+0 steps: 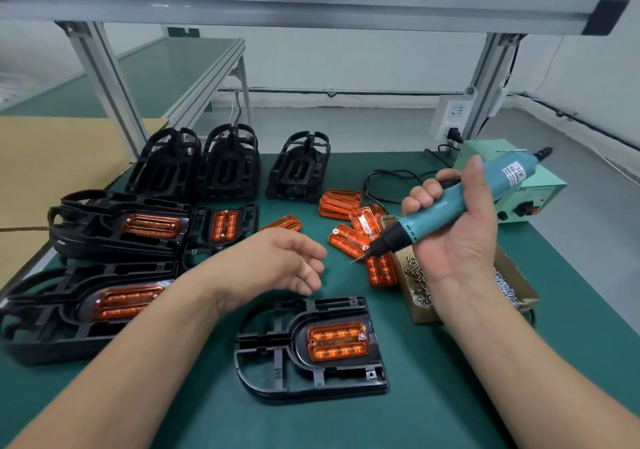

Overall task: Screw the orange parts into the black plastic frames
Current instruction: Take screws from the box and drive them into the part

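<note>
Black plastic frame [299, 351] lies flat on the green mat [433, 379] at six o'clock in the view, with an orange part [337, 341] seated in its pocket at the three o'clock end; a small metal screw head shows at that part's upper right corner. At twelve o'clock from this frame the left hand [287, 261] hangs over the mat with its fingers loosely curled, holding nothing. At two o'clock from the frame the right hand [450, 227] is wrapped around a teal electric screwdriver [460, 199], palm toward the camera, the bit slanting down toward eight o'clock and ending in the air above a loose pile of orange parts [360, 234]. Just beside that pile, at three o'clock from it, an open cardboard box [420, 313] holds small silver screws [417, 282], partly hidden by the right wrist. At nine o'clock in the view lie two stacks of finished frames [104, 227] with orange parts showing on top. Empty frames [228, 161] stand in bunches at eleven o'clock, and a pale green power unit [533, 192] sits at two o'clock behind the screwdriver.
</note>
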A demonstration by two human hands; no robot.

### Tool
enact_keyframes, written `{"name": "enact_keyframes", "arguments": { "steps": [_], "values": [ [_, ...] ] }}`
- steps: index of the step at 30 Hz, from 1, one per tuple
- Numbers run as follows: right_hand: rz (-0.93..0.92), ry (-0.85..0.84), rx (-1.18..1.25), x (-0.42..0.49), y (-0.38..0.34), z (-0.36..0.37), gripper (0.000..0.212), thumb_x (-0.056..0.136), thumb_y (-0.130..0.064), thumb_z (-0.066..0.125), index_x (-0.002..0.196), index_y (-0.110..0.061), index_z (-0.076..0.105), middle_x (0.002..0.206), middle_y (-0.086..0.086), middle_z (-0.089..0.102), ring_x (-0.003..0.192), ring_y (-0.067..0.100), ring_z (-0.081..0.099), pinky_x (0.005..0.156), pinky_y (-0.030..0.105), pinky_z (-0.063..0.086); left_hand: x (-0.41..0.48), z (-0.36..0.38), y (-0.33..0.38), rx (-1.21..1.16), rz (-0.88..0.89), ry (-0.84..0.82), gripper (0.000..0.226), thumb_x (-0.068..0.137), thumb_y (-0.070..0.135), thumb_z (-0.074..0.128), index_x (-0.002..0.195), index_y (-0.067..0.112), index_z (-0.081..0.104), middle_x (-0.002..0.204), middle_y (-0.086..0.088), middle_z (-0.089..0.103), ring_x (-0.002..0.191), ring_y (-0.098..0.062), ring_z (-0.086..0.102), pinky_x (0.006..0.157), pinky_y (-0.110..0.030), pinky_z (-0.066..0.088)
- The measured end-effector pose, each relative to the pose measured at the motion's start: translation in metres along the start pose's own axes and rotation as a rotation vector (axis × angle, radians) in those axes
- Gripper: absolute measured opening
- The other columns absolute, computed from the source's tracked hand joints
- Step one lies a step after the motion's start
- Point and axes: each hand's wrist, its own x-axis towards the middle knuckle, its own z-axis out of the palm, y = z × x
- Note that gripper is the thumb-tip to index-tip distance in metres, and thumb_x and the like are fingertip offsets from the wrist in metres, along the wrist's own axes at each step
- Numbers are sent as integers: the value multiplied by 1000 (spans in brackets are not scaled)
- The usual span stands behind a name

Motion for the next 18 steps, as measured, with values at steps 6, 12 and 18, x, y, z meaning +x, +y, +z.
{"name": "enact_keyframes", "arguments": {
  "steps": [6, 12, 18],
  "values": [
    [20, 8, -3, 0, 5, 0, 33, 99, -42, 71, 82, -14, 66, 70, 1, 50, 60, 14, 49, 58, 28, 48, 10, 3, -8, -91, -15, -10, 30, 105, -5, 43, 122, 2, 67, 107, -18, 79, 100, -35, 79, 72, -31, 64],
    [20, 17, 0, -2, 9, 1, 36, 100, -44, 71, 79, -15, 68, 70, 0, 51, 60, 14, 49, 58, 28, 49, 13, 5, -12, -109, -1, 0, 17, 109, 15, 58, 122, 8, 66, 109, -14, 80, 100, -30, 79, 69, -26, 63],
    [27, 39, 7, -3, 10, 0, 34, 97, -44, 75, 81, -15, 67, 71, 1, 50, 61, 14, 49, 58, 28, 49, 14, 10, -11, 38, 38, 166, 29, 106, 36, 63, 104, 8, 70, 75, -3, 73, 52, -15, 61, 46, -21, 41]
  ]
}}
